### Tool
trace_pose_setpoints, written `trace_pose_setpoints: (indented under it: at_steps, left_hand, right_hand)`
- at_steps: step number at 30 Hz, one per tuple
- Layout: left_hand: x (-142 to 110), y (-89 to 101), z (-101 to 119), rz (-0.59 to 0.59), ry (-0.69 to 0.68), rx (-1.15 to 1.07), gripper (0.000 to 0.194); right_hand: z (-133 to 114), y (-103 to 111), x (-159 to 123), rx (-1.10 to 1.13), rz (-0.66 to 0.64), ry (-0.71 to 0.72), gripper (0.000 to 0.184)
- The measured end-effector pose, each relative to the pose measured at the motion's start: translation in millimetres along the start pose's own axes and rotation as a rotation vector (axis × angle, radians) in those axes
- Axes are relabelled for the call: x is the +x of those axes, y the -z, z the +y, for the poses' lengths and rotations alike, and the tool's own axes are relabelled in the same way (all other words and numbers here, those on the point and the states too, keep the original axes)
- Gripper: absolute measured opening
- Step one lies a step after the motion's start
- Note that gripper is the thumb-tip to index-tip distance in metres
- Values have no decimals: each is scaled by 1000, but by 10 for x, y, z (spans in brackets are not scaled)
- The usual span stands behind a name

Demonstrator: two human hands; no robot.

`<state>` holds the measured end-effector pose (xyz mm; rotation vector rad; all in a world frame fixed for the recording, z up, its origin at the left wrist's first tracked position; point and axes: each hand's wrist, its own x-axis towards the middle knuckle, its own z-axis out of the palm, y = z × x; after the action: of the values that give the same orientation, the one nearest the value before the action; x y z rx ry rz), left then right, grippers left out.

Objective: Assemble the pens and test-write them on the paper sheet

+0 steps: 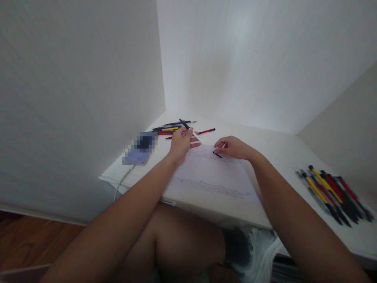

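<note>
My left hand (182, 144) is closed around a black-and-white pen (197, 137). The pen slants, its black end up to the left and its white end down toward the paper. To its right, my right hand (231, 147) pinches a small, slim black piece that looks like a pen cap (217, 155), just above the sheet. Beneath both hands lies a white sheet of paper (210, 173), covered with rows of small handwritten marks at its top and bottom.
Several pens (167, 129) lie loosely behind my left hand, with a red pen (207, 131) nearby. A phone (140, 147) with a white cable (122, 181) rests at the left edge. More pens (335, 194) are grouped at the right. Pale walls (235, 70) enclose the white desk.
</note>
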<state>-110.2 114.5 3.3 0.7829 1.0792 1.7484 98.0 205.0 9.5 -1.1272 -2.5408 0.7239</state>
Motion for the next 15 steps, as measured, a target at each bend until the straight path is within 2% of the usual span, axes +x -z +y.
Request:
trace_pose_setpoints:
  at_steps: [4, 15]
  left_hand:
    - [-16, -21, -48, -20, 20, 0, 11]
    - [-48, -43, -108, -89, 59, 121, 7]
  right_hand:
    - [-6, -37, -21, -142, -36, -6, 11]
    - [-152, -154, -19, -172, -56, 20, 8]
